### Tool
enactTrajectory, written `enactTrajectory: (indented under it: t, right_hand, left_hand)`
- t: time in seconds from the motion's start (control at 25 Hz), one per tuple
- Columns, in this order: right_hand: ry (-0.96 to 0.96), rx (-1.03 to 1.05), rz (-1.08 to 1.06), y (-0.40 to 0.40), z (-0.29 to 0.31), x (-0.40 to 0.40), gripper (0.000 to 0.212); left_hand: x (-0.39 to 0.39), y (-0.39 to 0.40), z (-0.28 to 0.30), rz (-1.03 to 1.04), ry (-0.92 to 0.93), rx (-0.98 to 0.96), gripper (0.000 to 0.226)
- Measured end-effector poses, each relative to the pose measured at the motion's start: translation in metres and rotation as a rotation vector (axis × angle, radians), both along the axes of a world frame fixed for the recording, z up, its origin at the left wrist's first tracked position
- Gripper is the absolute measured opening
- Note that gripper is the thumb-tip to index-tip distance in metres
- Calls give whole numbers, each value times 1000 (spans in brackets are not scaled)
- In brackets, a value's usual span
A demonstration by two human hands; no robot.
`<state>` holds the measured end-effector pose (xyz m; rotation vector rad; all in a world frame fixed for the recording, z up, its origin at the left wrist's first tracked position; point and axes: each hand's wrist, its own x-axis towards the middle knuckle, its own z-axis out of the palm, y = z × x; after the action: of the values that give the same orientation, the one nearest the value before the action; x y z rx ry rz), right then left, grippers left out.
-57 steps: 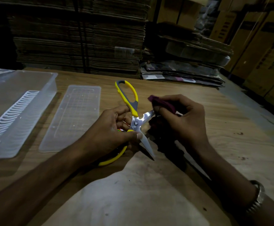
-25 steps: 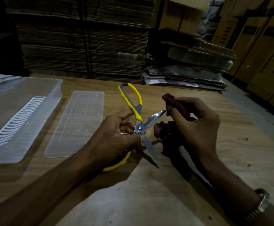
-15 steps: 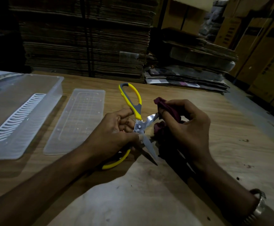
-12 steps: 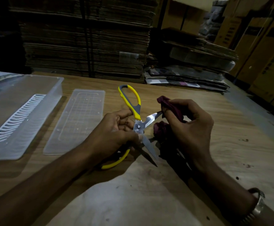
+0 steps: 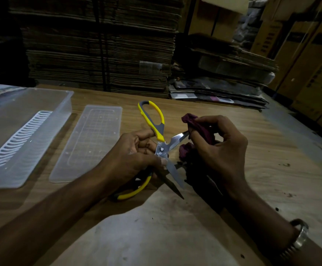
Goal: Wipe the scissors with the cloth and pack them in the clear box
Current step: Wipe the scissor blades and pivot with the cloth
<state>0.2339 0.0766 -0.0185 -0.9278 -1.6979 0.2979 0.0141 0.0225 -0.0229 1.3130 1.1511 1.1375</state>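
We are looking across the table from left to right. Far on our left the clear box is sitting open, with a white ribbed rack inside it. Just beside it, the flat lid is lying on the wood.

Next we are coming to our left hand. Its fingers are closing around the scissors near the middle pin and the lower handle, and they are holding the scissors up off the table. The scissors are standing wide open like an X. One yellow handle is pointing up and away from us, and the other is poking out under our palm. One blade is pointing down toward us. The other blade is pointing up and to the right.

That upper blade is the one that matters now. Its tip is going right into the dark red cloth, which our right hand is pinching with bent fingers. So the cloth hand is sitting on the right of the scissors, at the blade tip, and the blade's long line is running from the pin out to that hand.

We think we are in the wiping step, and the packing is not yet done. The box is waiting well apart on the left, nearer our left hand.
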Motion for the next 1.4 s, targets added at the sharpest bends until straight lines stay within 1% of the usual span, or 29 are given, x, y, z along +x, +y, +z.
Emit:
enactTrajectory:
  t: [0.08,0.16,0.24,0.28,0.36,0.44,0.52,0.6,0.68,0.76,0.84,0.88,0.92,1.0,1.04,1.12,1.2,1.24,1.32,1.4]
  right_hand:
    - [-29,18,106,-4,-1,-2,29]
    - [-115,39,227,-5,-4,-5,28]
    - [-162,25,255,-3,-4,-6,29]
    - [-136,-18,231,-1,-2,-4,29]
    - [-20,-97,130,4,1,3,27]
    - [56,-91,1,11,4,13,24]
    - [77,-55,-45,11,7,17,24]
    - [48,-56,48,5,8,12,26]
    - [-53,-67,182,-3,4,3,28]
    - [-159,-44,260,-5,-2,-2,30]
    - [-110,-98,235,3,-2,2,29]
    - [-70,-118,185,6,0,6,28]
    - [-49,-104,114,7,3,9,26]
    - [-52,-3,-7,4,6,12,27]
    - [-60,43,-11,1,6,10,27]
    - [-137,97,104,-7,3,2,26]
    - [-253,117,207,-9,0,-3,24]
    - [-266,104,211,-7,0,-2,25]
    - [-179,49,139,1,5,4,28]
    - [-103,60,-2,7,9,14,30]
  left_hand:
    - [1,1,-2,22,8,1,70]
    - [0,1,-2,31,-1,12,67]
    - [0,1,-1,4,-38,19,59]
    - [0,0,1,-14,-53,20,55]
    - [0,-1,2,-36,-57,11,49]
    - [2,-2,2,-36,-49,2,49]
    - [2,-2,2,-36,-40,9,49]
    - [1,-2,1,-27,-43,10,46]
    - [1,-2,1,-27,-61,17,44]
    - [1,-2,-1,-40,-75,27,44]
    - [0,-1,-2,-42,-82,19,46]
    - [0,-1,-2,-41,-78,12,47]
    - [0,-1,-2,-39,-74,3,48]
    - [0,-1,-1,-27,-76,-7,50]
    - [1,-1,-1,-25,-79,-10,53]
    - [2,-1,-1,-18,-91,-11,58]
    - [1,0,-1,-16,-97,-5,59]
    - [1,0,-1,-17,-95,-2,60]
    - [1,-1,0,-15,-95,3,62]
    - [1,-2,0,-15,-86,3,63]
